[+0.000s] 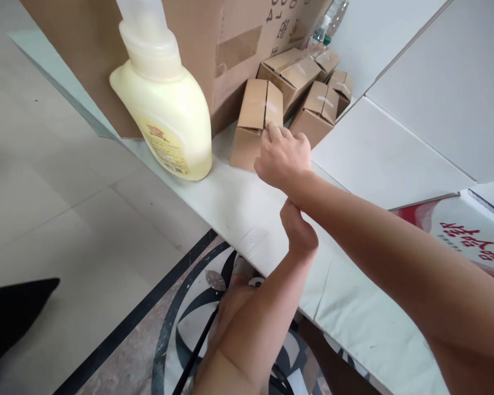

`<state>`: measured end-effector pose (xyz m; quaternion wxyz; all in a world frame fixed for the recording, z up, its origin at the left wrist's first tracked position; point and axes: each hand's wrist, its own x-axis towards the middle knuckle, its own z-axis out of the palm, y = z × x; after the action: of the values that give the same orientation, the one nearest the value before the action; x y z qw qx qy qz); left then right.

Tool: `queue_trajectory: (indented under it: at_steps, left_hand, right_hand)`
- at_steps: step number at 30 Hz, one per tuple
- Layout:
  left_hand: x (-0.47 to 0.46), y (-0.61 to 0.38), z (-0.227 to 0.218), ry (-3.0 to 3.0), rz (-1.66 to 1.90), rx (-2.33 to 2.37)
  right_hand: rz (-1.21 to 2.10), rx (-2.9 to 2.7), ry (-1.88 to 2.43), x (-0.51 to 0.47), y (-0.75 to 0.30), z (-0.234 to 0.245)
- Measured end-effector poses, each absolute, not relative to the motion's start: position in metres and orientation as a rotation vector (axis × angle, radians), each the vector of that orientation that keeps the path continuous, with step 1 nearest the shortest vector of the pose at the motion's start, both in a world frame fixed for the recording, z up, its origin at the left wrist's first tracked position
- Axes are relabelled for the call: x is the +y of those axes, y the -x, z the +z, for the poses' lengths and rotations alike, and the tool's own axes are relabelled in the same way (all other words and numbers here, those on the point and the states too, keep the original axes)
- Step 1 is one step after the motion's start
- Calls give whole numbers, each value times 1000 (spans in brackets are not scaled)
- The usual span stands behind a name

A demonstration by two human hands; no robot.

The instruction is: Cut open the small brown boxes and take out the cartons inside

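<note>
Head view: right hand [286,153] curls at the small brown cardboard box [255,108] on the white desk [247,211]; cannot tell if it pinches; left hand [297,227] hides its fingers, cannot tell; box flaps look down, seam seems not quite closed

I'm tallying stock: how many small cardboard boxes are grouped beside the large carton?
5 visible: nearest box, at the right hand; second box, behind it; third box, farther along the large carton; fourth box, right of the second, and fifth box behind it. More may be hidden.
</note>
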<state>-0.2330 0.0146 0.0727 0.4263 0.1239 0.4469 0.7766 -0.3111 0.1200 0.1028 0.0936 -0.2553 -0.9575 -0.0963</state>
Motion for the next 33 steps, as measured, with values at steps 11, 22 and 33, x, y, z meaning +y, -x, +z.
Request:
queue_trajectory:
  at_steps: [11, 22, 33]
  left_hand:
    - [-2, 220, 108, -820, 2843, 1174]
    - [-11, 223, 136, -1230, 1797, 1796]
    - [20, 155, 119, -1616, 860, 1781]
  right_hand:
    - [-308, -2785, 830, 78, 159, 114]
    - [223, -2104, 1507, -51, -78, 20]
    - [563, -1678, 1299, -52, -122, -14]
